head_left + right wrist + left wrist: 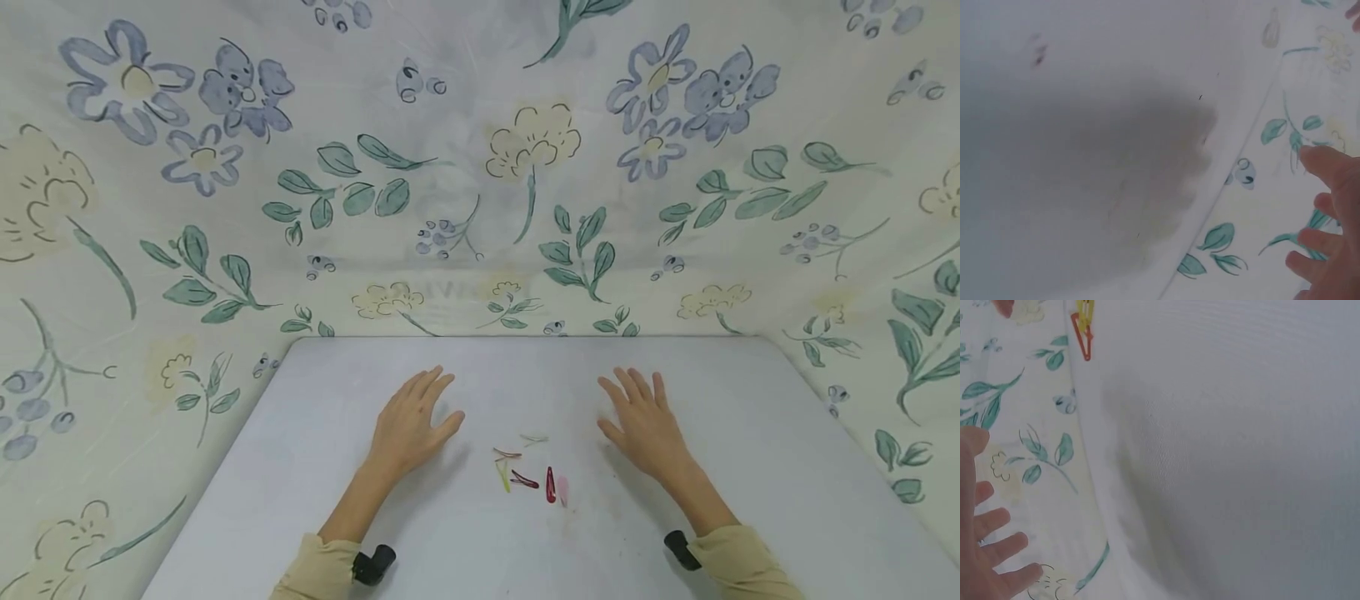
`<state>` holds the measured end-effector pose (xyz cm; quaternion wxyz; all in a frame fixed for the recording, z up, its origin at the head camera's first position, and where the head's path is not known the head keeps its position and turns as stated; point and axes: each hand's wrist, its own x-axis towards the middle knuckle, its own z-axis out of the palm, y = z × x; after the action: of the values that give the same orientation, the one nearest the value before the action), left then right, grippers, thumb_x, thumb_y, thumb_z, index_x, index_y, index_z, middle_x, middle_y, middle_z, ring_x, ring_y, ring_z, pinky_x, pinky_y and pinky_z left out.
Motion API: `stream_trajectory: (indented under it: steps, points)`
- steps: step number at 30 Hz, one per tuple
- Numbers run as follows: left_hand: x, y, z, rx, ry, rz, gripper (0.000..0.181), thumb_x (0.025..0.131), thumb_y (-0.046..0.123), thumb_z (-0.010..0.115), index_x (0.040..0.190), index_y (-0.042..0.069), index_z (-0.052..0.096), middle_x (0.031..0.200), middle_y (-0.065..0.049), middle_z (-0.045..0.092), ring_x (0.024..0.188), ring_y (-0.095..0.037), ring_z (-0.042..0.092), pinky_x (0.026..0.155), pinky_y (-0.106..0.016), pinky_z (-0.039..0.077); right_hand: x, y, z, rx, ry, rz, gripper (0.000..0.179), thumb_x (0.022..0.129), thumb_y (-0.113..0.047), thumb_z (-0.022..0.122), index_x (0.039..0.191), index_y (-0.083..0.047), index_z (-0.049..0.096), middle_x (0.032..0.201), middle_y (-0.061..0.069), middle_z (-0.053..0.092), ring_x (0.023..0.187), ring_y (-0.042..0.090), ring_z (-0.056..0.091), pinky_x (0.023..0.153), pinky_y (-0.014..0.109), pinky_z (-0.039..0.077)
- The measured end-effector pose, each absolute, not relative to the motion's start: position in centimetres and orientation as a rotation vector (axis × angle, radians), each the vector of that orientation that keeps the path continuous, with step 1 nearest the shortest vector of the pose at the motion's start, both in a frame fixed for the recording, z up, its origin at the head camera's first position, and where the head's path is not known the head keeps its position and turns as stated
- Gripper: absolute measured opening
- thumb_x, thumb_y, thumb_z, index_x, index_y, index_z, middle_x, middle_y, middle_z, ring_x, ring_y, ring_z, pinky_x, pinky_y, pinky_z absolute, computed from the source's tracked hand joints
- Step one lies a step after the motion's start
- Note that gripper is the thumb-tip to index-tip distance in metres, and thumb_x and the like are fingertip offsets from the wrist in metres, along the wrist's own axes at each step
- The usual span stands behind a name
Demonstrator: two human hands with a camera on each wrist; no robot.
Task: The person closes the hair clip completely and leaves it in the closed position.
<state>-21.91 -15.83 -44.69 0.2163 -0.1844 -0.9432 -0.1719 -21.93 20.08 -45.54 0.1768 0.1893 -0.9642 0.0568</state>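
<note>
Small snap hair clips lie loosely grouped on the white table between the two hands. In the head view I make out a pale clip, an orange-brown clip, a yellow clip, a dark red clip, a red clip and a pink clip. To their left, my left hand hovers with fingers extended and holds nothing. On the other side is my right hand, its fingers spread and also without anything in them. Neither hand touches a clip.
The white table ends at a floral cloth backdrop at the back and along both sides. A black wrist camera sits by the left cuff, another black camera by the right. Faint smudges mark the tabletop right of the clips.
</note>
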Motion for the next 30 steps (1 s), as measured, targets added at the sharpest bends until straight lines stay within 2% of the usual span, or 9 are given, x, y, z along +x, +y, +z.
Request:
stream_trajectory:
  steps: [10, 21, 25, 30]
  points:
    - [-21.8, -15.0, -44.8, -0.539, -2.616, -0.542, 0.054, 0.089, 0.038, 0.067, 0.134, 0.011, 0.059, 0.143, -0.013, 0.054, 0.131, -0.034, 0.05, 0.101, -0.053, 0.045, -22.0, 18.9, -45.7, 0.572, -2.721, 0.335, 0.058, 0.088, -0.021, 0.074, 0.138, -0.002, 0.051, 0.143, 0.026, 0.047, 0.134, 0.042, 0.042, 0.113, 0.063, 0.022]
    - [-21.8, -14.6, -45.1, -0.544, -2.63, -0.579, 0.055, 0.088, 0.038, 0.067, 0.135, 0.011, 0.059, 0.143, -0.012, 0.054, 0.132, -0.032, 0.05, 0.1, -0.053, 0.046, -21.6, 17.9, -45.7, 0.567, -2.736, 0.432, 0.057, 0.087, -0.018, 0.076, 0.137, -0.002, 0.052, 0.138, 0.023, 0.052, 0.13, 0.038, 0.049, 0.113, 0.056, 0.028]
    - [-21.9, -14.4, -45.2, -0.552, -2.647, -0.566, 0.053, 0.089, 0.038, 0.066, 0.134, 0.012, 0.059, 0.143, -0.012, 0.054, 0.132, -0.031, 0.05, 0.101, -0.052, 0.045, -21.5, 17.4, -45.9, 0.559, -2.773, 0.534, 0.056, 0.089, -0.018, 0.073, 0.139, -0.005, 0.051, 0.136, 0.019, 0.056, 0.128, 0.037, 0.052, 0.109, 0.054, 0.036]
    - [-22.0, -14.0, -45.3, -0.575, -2.657, -0.555, 0.053, 0.088, 0.038, 0.065, 0.134, 0.013, 0.059, 0.143, -0.011, 0.054, 0.132, -0.03, 0.049, 0.101, -0.05, 0.045, -21.4, 16.7, -45.9, 0.558, -2.781, 0.584, 0.054, 0.089, -0.018, 0.073, 0.139, -0.007, 0.052, 0.132, 0.016, 0.059, 0.124, 0.036, 0.055, 0.099, 0.052, 0.047]
